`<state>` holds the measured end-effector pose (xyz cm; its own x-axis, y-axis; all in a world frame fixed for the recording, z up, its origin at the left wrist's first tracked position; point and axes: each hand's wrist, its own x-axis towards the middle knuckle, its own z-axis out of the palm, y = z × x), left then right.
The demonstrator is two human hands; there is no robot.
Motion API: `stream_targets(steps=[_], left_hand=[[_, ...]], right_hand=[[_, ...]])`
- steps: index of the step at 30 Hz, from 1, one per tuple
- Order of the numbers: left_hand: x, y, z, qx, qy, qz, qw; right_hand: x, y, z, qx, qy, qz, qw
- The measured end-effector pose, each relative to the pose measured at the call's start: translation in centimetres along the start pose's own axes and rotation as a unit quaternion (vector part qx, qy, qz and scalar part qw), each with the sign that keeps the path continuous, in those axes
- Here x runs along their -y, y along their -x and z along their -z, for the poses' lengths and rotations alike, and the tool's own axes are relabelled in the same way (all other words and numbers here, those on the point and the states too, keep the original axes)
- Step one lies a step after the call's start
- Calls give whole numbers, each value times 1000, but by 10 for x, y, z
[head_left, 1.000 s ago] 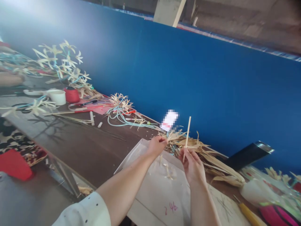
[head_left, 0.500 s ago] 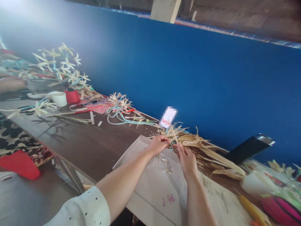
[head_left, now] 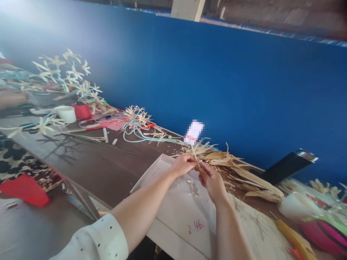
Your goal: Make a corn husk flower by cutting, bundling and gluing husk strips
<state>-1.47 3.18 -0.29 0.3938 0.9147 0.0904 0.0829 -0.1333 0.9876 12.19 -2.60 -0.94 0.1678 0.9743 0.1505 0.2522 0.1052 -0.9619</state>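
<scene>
My left hand (head_left: 185,164) and my right hand (head_left: 213,182) meet at their fingertips over the white box lid (head_left: 173,196). A thin pale strip (head_left: 194,154), perhaps dried husk, slants up from where they meet. My right hand pinches its lower end. The fingers of my left hand are closed against it, and what they hold is too small to make out. Just behind the hands lies a heap of dried husks (head_left: 230,159). Small husk scraps (head_left: 193,187) rest in the lid, near handwritten pink digits.
A black cylinder (head_left: 287,168) leans right of the husks; a yellow-handled cutter (head_left: 294,238) and a pink pouch (head_left: 322,234) lie near it. Leftward are husk flowers (head_left: 138,113), blue cords (head_left: 135,135), a white cup (head_left: 66,113) and red thread (head_left: 82,111). Another person's hand (head_left: 12,99) shows far left.
My right hand has moved left to meet my left hand, bringing the pale strip between the fingertips. The strip's top now points further left. The view has shifted slightly.
</scene>
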Motion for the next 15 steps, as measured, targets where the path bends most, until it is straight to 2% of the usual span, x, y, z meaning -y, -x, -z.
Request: stream_targets(steps=[5, 9, 15], left_hand=[[-5, 3, 1, 27, 14, 7, 1000], [-5, 5, 2, 62, -46, -36, 996], [-4, 3, 0, 44, -84, -90, 991]], right_hand=[[-4, -2, 3, -28, -96, -21, 995], [-5, -1, 2, -23, -159, -28, 987], [0, 1, 0, -16, -196, -40, 980]])
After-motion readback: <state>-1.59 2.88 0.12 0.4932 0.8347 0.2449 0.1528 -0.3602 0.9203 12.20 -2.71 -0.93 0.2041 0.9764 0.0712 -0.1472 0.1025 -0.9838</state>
